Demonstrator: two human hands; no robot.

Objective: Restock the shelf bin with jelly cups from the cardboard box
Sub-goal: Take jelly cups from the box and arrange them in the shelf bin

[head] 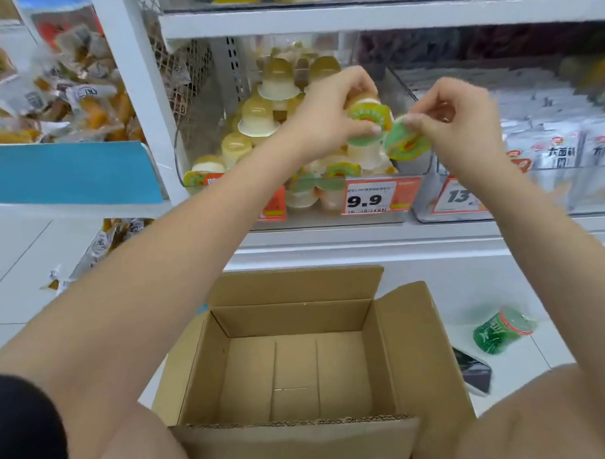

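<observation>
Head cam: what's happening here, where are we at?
A person is restocking jelly cups. The left hand grips one jelly cup and the right hand pinches another, both over the clear shelf bin, already piled high. The cardboard box below looks empty, so these seem to be the last ones.

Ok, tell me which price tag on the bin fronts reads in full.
The 9.9 tag, on the front of the jelly cup bin. The tag to its right shows only "13" before the right forearm cuts it off.
</observation>
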